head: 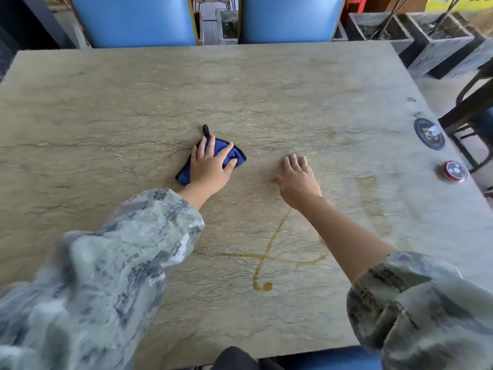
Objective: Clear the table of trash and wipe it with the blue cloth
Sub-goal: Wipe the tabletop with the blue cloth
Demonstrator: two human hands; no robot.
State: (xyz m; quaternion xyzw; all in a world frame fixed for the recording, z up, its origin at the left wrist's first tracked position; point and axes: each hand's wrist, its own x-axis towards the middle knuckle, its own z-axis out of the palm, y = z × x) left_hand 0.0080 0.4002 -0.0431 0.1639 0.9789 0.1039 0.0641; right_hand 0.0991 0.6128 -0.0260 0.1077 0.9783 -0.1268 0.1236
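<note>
A folded blue cloth [234,155] with a black hem and a black hanging loop lies near the middle of the stone-patterned table [106,102]. My left hand [209,166] presses flat on top of it, fingers spread and straight. My right hand [300,178] rests palm down on the bare table just to the right of the cloth, fingers straight, holding nothing. A yellowish liquid streak [269,252] loops across the table nearer to me, ending in a small puddle.
A round dark sticker [429,133] and a red round call button [453,170] sit along the table's right edge. Two blue chairs [133,20] stand at the far side. Dark planters [437,38] and a dark chair are on the right.
</note>
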